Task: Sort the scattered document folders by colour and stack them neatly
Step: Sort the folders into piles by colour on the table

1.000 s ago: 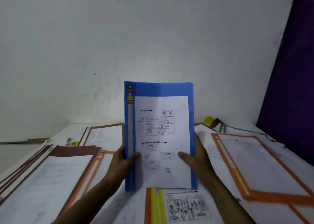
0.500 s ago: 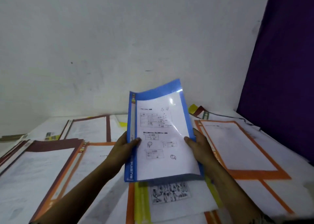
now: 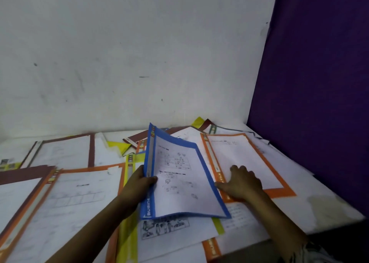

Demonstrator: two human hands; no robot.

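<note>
Blue folder (image 3: 179, 183) conceals fingers of gripping left hand (image 3: 137, 187).

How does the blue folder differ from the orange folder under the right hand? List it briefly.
The blue folder has a blue border; the orange folder an orange one. The blue folder is raised, tilted and bowed, while the orange folder lies flat. The left hand grips the blue folder at its spine; the right hand rests flat on the orange folder. Both show a white sheet inside.

White "BUSINE" on the spine of the blue folder (image 3: 179, 183)
</note>
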